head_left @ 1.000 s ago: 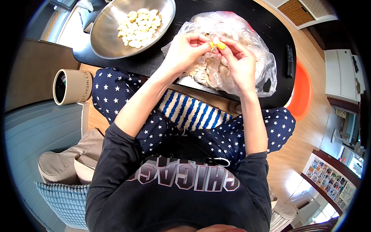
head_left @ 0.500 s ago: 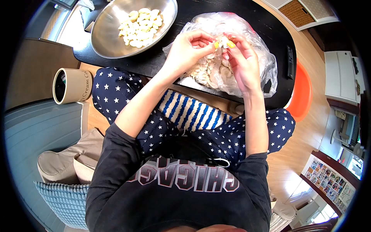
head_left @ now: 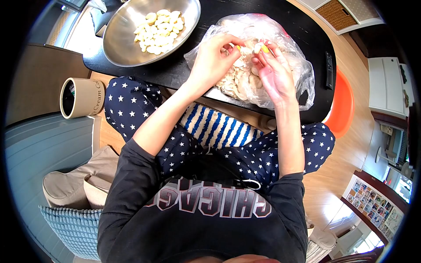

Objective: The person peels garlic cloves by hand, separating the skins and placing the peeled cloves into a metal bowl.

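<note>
My right hand (head_left: pixel 277 72) pinches a whitish garlic clove (head_left: pixel 257 48) between thumb and fingertips, palm partly turned up. My left hand (head_left: pixel 215 57) is a little apart from it, thumb and fingers closed together; whatever is between them is too small to make out. Bright yellow shows at both thumb tips. Both hands are over a clear plastic bag (head_left: pixel 302 70) spread on the table, holding pale garlic and papery skins (head_left: pixel 239 83). To the left, a steel bowl (head_left: pixel 118 41) contains many peeled, cream-coloured garlic cloves (head_left: pixel 158 33).
The black table (head_left: pixel 215 13) has a rounded edge, with a remote control (head_left: pixel 329 70) at its right side. Beyond that is an orange stool or seat (head_left: pixel 344 105). A cream bin (head_left: pixel 83 97) stands on the left. A blue-and-white striped cloth (head_left: pixel 219 125) lies between my legs.
My hands have moved apart from their meeting point over the bag. The clove stays in my right hand, which has opened its palm upward, while the left has drawn slightly left.
</note>
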Tool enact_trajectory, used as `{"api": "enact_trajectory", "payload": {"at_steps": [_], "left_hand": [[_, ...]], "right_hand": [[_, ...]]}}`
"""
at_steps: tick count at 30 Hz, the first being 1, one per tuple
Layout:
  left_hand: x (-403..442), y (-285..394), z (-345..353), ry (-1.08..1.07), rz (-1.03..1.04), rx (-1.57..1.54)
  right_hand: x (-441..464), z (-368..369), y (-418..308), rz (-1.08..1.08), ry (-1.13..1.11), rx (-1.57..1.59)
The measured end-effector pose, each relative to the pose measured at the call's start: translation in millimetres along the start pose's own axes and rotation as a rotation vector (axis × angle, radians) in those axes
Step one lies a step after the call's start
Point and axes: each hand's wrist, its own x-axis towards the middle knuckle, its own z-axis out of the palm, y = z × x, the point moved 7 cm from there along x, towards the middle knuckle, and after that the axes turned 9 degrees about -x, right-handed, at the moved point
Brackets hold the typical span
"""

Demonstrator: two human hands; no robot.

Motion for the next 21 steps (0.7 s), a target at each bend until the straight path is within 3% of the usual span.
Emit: {"api": "enact_trajectory", "payload": {"at_steps": [2,4,7,11,13,14,16,21], "left_hand": [[0,1,1,-0.012,0.019,-0.001],[-2,-4,5,-0.053,-0.096,-0.209],[-2,-3,7,-0.035,-0.102,-0.35],[-1,-3,2,-0.012,-0.069,-0.339],[0,1,-2,-0.016,-0.016,-0.293],[0,4,-3,-0.016,-0.016,-0.293],[0,12,-5,-0.018,0.033,-0.213],[-2,17,-2,0.003,0.151,-0.123]], "right_hand": [[0,4,-1,-0.014,-0.033,-0.012],[-3,8,-6,-0.065,0.047,-0.116],[-4,12,-9,-0.169,0.089,-0.232],[-8,19,-15,-0.297,0.068,-0.424],[-17,28,-31,-0.504,0.135,-0.873],[-19,30,-35,-0.503,0.135,-0.873],[-29,48,-51,-0.747,0.151,-1.267],[-37,61,-57,-0.893,0.107,-1.456]]}}
